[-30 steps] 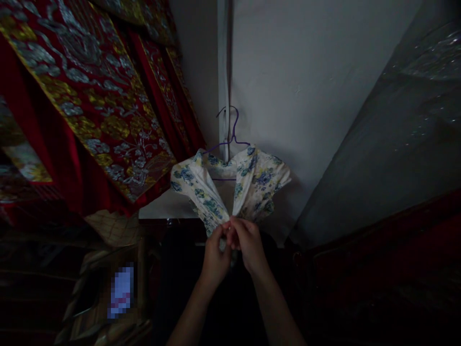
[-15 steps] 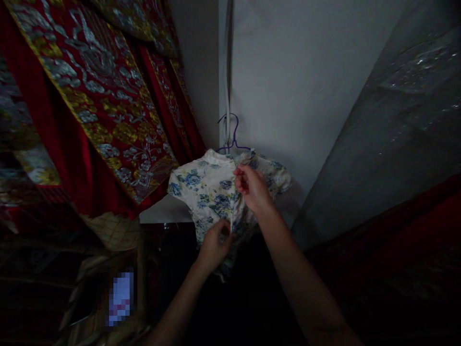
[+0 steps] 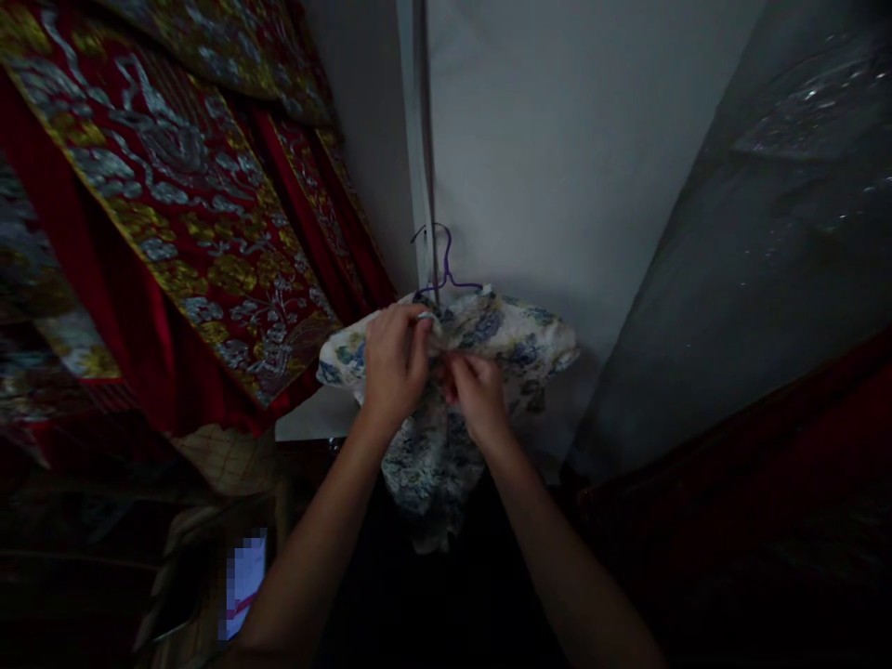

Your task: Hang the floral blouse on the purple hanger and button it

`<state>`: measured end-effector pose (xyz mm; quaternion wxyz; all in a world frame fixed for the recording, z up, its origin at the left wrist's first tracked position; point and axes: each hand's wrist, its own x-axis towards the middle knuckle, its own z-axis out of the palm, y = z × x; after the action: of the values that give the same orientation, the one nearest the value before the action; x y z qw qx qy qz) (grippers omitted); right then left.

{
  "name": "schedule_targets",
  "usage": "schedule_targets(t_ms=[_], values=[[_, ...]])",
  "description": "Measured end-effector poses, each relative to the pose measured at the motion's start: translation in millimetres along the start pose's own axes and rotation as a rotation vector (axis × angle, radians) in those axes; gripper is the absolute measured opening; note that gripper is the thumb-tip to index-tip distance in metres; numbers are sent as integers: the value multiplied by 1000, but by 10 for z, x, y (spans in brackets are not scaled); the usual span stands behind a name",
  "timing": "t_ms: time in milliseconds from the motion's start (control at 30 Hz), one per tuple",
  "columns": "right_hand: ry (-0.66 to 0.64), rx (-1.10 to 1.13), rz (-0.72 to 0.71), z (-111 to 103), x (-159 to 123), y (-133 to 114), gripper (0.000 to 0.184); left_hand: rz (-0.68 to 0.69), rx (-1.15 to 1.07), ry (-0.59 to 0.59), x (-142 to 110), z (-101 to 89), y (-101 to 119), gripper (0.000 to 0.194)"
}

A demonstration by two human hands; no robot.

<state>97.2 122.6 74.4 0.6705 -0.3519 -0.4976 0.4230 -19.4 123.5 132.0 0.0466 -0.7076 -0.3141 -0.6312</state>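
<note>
A white short-sleeved shirt (image 3: 519,339) with blue flowers hangs on a purple hanger (image 3: 447,265) against the wall. My left hand (image 3: 396,358) is at the collar side of its front, with thumb and fingers closed on the cloth near the neck opening. Just below and to the right, my right hand (image 3: 476,390) pinches the front edge of the shirt. The fingertips of both hands are close together, and the cloth between them is bunched. Dim light hides the finer detail at the right fingertips.
Red cloth with silver and gold embroidery (image 3: 209,186) hangs on the left. A pale strip (image 3: 420,139) runs down the wall to the hanger. Clear plastic sheeting (image 3: 703,251) slopes on the right. Below left, a wooden frame (image 3: 282,492) stands near a blurred bright screen (image 3: 243,581).
My left hand has risen from the lower front of the shirt to the collar. My right hand has dropped slightly. The shirt front is now more bunched.
</note>
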Motion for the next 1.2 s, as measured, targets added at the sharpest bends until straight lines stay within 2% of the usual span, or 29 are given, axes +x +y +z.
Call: schedule_targets(t_ms=[100,167,267,333,367,400,467,567,633,667,833,1000,1067,1200], values=[[41,51,100,-5,-238,237,32,-139,-25,262,-65,-173,-88,13],[36,90,168,-14,-460,296,33,-317,-195,423,-100,-323,-290,15],[-105,90,215,1,-773,216,37,-593,-546,557,-224,-525,-681,18],[-238,65,206,28,-900,107,39,-668,-588,595,-341,-615,-879,20],[-279,56,200,39,-932,56,39,-654,-533,611,-390,-644,-941,23],[-297,55,198,45,-946,15,39,-606,-446,617,-421,-664,-978,26],[-272,65,206,36,-935,-31,39,-459,-277,555,-409,-686,-1001,30],[-180,57,212,-8,-881,-12,39,-268,-199,326,-219,-693,-1013,35],[-124,46,209,-24,-849,31,38,-260,-262,196,-54,-681,-1057,36],[-110,46,212,-22,-837,55,37,-287,-312,172,14,-670,-1089,36],[-145,100,268,36,-809,151,36,-540,-599,245,107,-635,-1212,34],[-142,139,309,35,-827,218,36,-633,-617,254,-7,-643,-1211,27],[-130,158,321,25,-834,224,36,-621,-598,255,-39,-631,-1222,28],[-143,171,328,22,-842,215,39,-398,-380,235,-58,-606,-1327,31]])
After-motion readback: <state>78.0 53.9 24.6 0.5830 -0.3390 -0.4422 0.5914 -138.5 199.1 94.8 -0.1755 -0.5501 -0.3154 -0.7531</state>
